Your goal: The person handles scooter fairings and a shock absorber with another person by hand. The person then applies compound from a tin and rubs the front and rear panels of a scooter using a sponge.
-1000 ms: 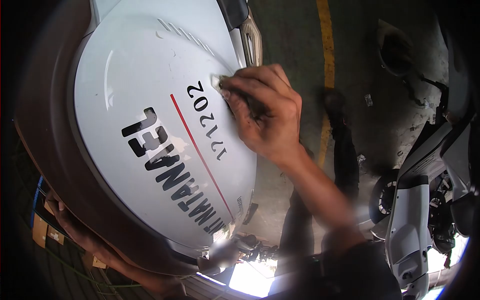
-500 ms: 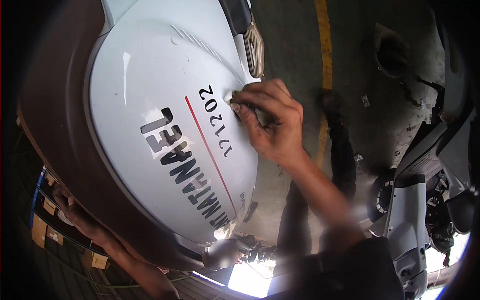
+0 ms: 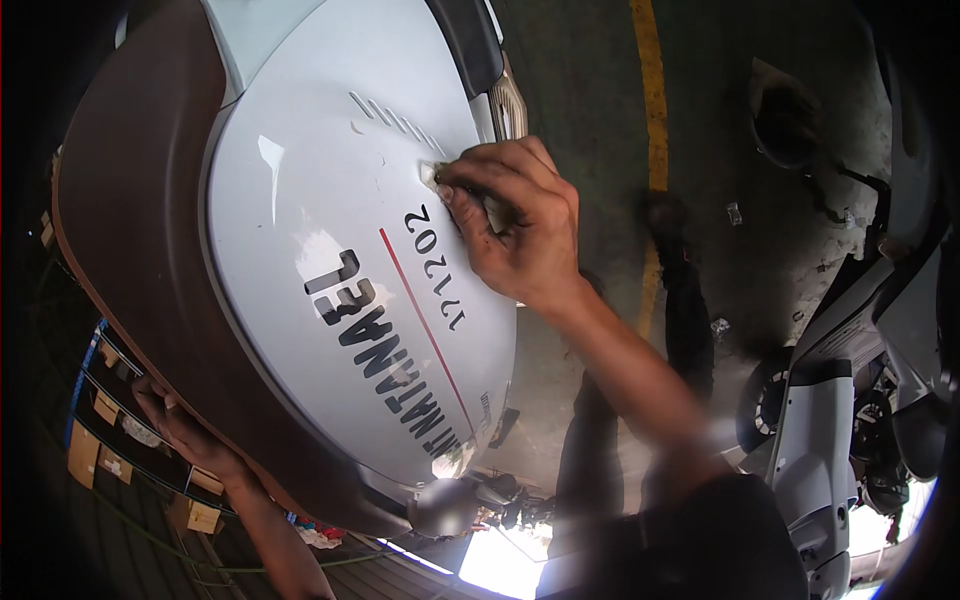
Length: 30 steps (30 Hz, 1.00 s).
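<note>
A glossy white scooter side panel [image 3: 290, 180] fills the middle of the view, with black lettering, the number 171202 and a red line on it. My right hand [image 3: 520, 215] pinches a small whitish wad [image 3: 430, 175] against the panel, just above the number. The brown seat [image 3: 130, 170] runs along the panel's left side. At the seat's far edge is my left hand [image 3: 185, 430], its fingers apart and resting against the seat's side, with the palm partly hidden.
A yellow line [image 3: 655, 120] crosses the dark floor. Parts of another scooter [image 3: 815, 430] stand at the right. Shelves with cardboard boxes [image 3: 83, 455] are at the lower left. A dark rounded object [image 3: 785, 115] lies at the upper right.
My right hand and the wad have moved up and left over the panel, away from the number. The scooter has shifted slightly in view. My left hand appears lower and further right.
</note>
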### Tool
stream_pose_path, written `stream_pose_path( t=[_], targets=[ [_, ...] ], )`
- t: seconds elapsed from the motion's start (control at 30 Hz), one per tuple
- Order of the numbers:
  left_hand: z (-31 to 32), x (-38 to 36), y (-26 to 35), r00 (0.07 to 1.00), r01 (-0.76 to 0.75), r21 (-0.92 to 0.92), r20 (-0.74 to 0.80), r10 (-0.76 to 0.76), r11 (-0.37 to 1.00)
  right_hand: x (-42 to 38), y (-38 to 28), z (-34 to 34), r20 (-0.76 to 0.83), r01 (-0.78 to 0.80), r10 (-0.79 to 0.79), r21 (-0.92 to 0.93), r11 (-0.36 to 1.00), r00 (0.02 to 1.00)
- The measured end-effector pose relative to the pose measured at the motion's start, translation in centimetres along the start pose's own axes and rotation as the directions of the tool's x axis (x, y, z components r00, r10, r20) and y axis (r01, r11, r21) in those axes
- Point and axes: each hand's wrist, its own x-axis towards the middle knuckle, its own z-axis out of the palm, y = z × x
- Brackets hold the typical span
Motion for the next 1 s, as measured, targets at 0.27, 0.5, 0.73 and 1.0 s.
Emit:
stream_pose_path(
  t=[0.27, 0.5, 0.73, 1.0],
  targets=[
    [-0.3, 0.0, 0.4, 1.000, 0.009, 0.056, 0.028, -0.010, 0.998, -3.3, 0.0, -1.2, 0.047, -0.070, 0.072, -0.043, 0.997, 0.996],
    [-0.7, -0.1, -0.4, 1.000, 0.026, 0.056, 0.004, -0.026, 0.998, -4.7, -0.6, -1.7, 0.038, -0.063, 0.064, -0.021, 0.998, 0.997],
    [-0.4, -0.3, 0.1, 0.999, -0.035, 0.125, 0.003, 0.035, 0.992, 2.2, -0.7, 0.7, -0.001, 0.025, -0.025, -0.014, 1.000, 1.000],
    [-0.1, 0.1, 0.4, 1.000, -0.022, 0.121, 0.012, 0.021, 0.992, 1.3, -1.0, 0.3, 0.023, 0.056, -0.055, -0.027, 0.998, 0.998]
  ],
)
